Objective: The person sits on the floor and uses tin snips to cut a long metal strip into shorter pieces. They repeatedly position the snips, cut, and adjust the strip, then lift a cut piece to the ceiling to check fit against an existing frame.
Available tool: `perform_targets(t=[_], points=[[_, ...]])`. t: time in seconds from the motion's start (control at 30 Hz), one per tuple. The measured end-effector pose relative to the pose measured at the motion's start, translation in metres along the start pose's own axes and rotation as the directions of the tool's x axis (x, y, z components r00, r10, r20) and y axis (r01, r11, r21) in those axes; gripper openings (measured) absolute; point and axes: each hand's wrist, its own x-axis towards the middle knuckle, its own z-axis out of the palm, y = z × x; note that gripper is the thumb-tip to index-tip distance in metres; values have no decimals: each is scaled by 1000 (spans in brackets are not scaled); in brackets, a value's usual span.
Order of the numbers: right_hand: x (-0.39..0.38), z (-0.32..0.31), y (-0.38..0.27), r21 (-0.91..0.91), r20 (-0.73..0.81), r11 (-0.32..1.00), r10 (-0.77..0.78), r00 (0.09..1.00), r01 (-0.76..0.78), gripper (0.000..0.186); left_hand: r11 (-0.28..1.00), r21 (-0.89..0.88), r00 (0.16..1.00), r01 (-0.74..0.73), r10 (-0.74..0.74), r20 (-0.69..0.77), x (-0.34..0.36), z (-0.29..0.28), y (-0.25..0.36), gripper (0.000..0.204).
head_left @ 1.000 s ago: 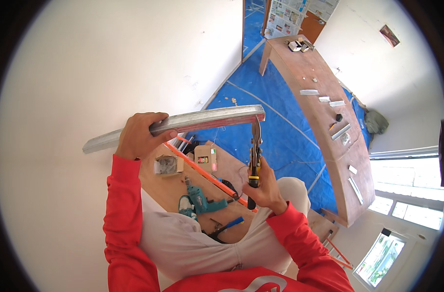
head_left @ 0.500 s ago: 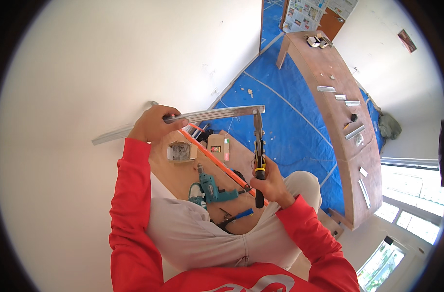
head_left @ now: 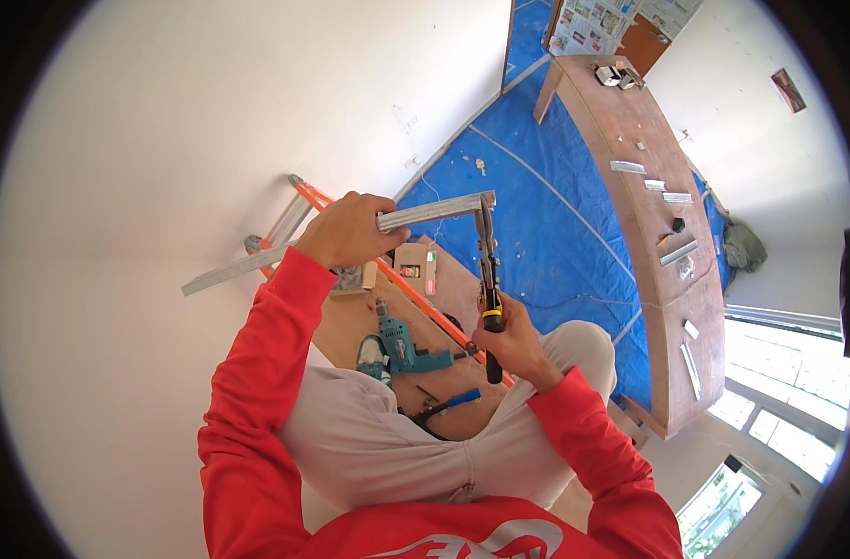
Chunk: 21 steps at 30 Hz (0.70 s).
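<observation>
My left hand [head_left: 346,228] grips a long, grey metal channel [head_left: 434,210] that slants across the white wall. My right hand [head_left: 513,340] is closed on the yellow-and-black handles of metal snips [head_left: 489,275], held upright with their jaws at the channel's right end. Below, among my legs, a teal drill [head_left: 397,345] and a blue-handled tool [head_left: 462,397] lie on brown boards, near an opened cardboard box [head_left: 414,263].
An orange-railed ladder [head_left: 425,309] runs diagonally beneath the channel. A curved wooden counter [head_left: 667,298] carrying short metal offcuts stands at the right, on blue floor sheeting [head_left: 574,252]. A grey bundle [head_left: 744,247] rests by the right wall.
My left hand has shifted rightward along the channel, closer to the snips, uncovering the ladder's upper end at left. The channel's right end and the snips are a little higher and further left.
</observation>
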Motion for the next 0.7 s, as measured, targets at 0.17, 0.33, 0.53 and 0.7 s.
perform_targets(t=[0.17,0.33,0.53,0.7], points=[[-2,-7,-1,14,100,998,-56,993,55,36,991,133,986,-13,34,-161,2,2,-5,26],[-12,-21,0,151,282,978,96,954,-143,46,970,244,939,-4,87,-332,12,-1,-26,29],[-16,-24,-2,-82,250,995,82,965,-63,55,893,415,860,-176,344,-376,7,-23,-57,38],[-21,-12,-16,-285,338,956,33,941,69,77,737,586,795,-337,556,-242,-1,-60,-58,32]])
